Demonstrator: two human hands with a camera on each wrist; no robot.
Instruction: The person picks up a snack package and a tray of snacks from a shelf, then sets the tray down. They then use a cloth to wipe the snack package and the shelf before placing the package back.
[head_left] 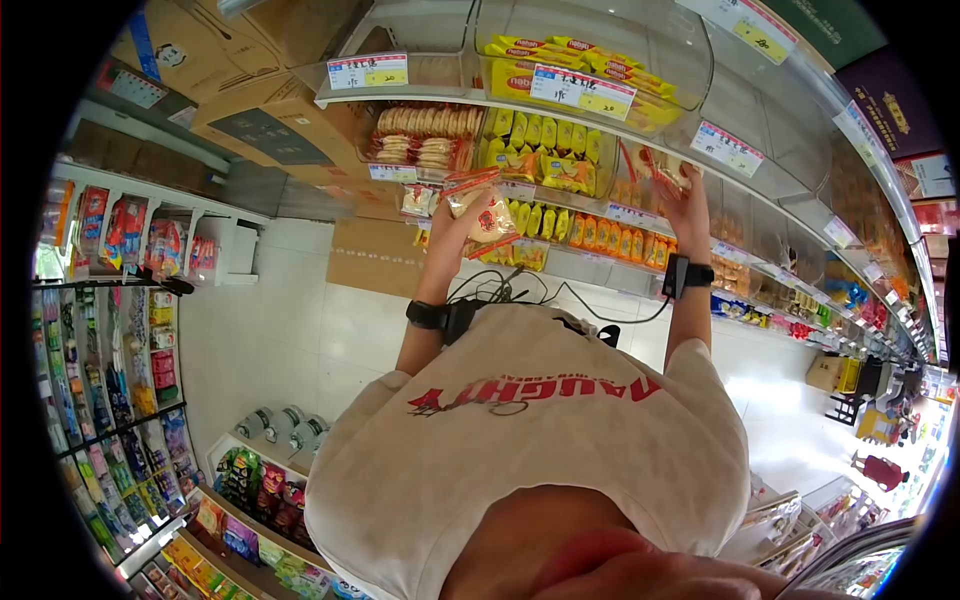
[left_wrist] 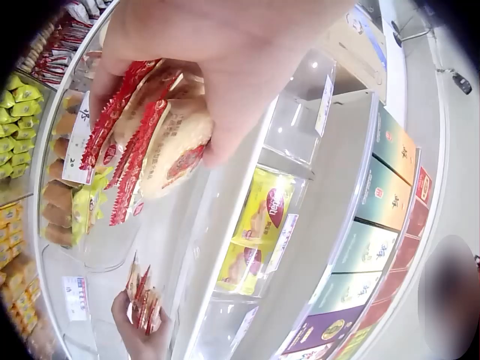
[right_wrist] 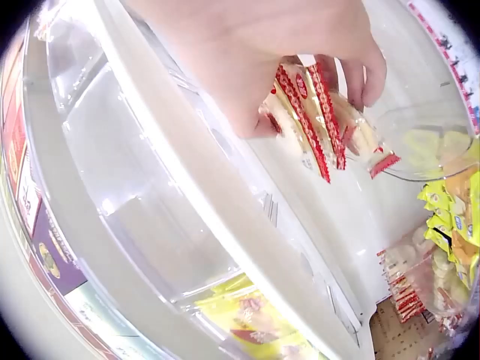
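Observation:
My left hand [head_left: 452,228] grips a few clear, red-edged packets of round pale crackers [head_left: 490,218] in front of the shelves. In the left wrist view, the thumb and fingers pinch these cracker packets [left_wrist: 176,142] flat against each other. Farther right, my right hand [head_left: 686,208] reaches into a shelf bin and holds several similar red-edged packets [head_left: 655,168]. The right wrist view shows those packets [right_wrist: 306,120] standing on edge between thumb and fingers, over a white shelf surface. Part of the right fingers is hidden behind the wrappers.
Clear bins hold yellow Nabati packs [head_left: 580,75], stacked round crackers [head_left: 425,140] and yellow snack packets [head_left: 545,150]. A shelf rail with price tags [head_left: 585,92] runs above the hands. Cardboard boxes [head_left: 270,125] stand at the left. Black cables [head_left: 515,285] hang between the wrists.

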